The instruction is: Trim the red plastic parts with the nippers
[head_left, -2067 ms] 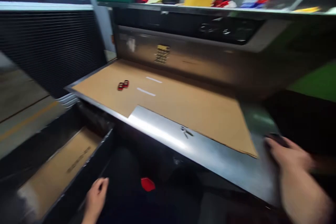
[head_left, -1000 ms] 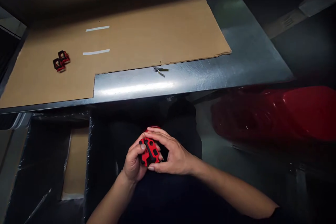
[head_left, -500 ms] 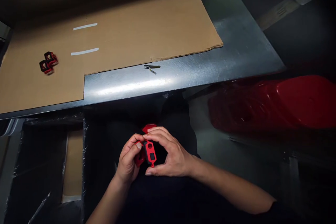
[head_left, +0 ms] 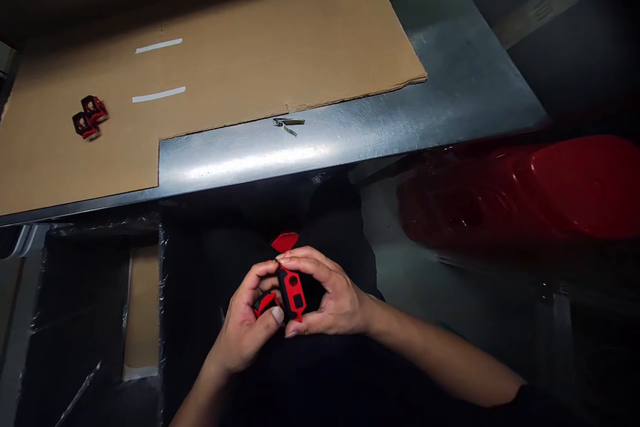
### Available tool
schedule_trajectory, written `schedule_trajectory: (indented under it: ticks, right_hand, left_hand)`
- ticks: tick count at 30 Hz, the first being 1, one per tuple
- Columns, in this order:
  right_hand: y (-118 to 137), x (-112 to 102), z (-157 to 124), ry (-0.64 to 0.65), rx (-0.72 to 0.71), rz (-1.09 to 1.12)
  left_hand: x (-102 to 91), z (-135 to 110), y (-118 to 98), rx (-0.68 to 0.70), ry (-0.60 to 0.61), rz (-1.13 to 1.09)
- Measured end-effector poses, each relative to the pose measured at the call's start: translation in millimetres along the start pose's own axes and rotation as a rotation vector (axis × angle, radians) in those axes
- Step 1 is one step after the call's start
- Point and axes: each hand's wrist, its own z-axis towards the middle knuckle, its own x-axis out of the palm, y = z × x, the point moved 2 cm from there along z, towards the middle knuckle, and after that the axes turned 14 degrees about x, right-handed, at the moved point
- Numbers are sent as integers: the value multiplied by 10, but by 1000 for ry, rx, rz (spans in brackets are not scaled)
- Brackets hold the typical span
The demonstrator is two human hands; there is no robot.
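A steel bench (head_left: 350,140) runs across the view beyond the person's dark lap, and a cardboard sheet (head_left: 250,60) covers most of it, leaving bare metal along the near edge and toward the right. Below the bench on the left stands a black bin (head_left: 85,320) lined with plastic, with cardboard (head_left: 143,307) showing inside. To the right, a large glossy red shape (head_left: 520,190) is too blurred to name. Two white strips (head_left: 159,46) mark the sheet, and near its left end two small red-and-black blocks (head_left: 89,117) lie touching each other, while more red pieces are in the hands. A small metal clip (head_left: 287,123) lies on the steel, just beside the cardboard's edge. Over the lap, the left hand (head_left: 240,330) curls closed around a small red piece (head_left: 265,303). The right hand (head_left: 330,293) wraps a flat red-and-black part (head_left: 293,293), and the two hands meet around it. A red tip (head_left: 285,241) shows beyond the fingers; whether it joins the part, I cannot tell. There is open room on both sides of the hands.
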Motion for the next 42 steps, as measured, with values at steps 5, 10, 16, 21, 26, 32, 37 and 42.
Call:
schedule_trajectory:
  ticks: [5, 10, 16, 21, 26, 32, 37, 42]
  right_hand:
    - [2, 23, -13, -35, -77, -59]
    - [-24, 64, -23, -42, -97, -115]
    - [20, -35, -7, 9, -8, -30]
    - [63, -95, 7, 1, 279, 88]
    - [76, -14, 55, 65, 350, 97]
    - [-158, -114, 25, -132, 538, 228]
    - [-65, -117, -18, 52, 587, 429]
    - [93, -87, -56, 221, 591, 576]
  left_hand:
    - [30, -16, -77, -3, 21, 119]
    - [69, -19, -62, -46, 12, 136]
    - [44, -57, -22, -19, -17, 183]
    - [60, -73, -43, -7, 28, 307]
    - [72, -46, -17, -8, 11, 306]
    - [19, -104, 26, -36, -9, 237]
    - [46, -104, -31, 65, 39, 372]
    - [76, -90, -62, 238, 57, 568]
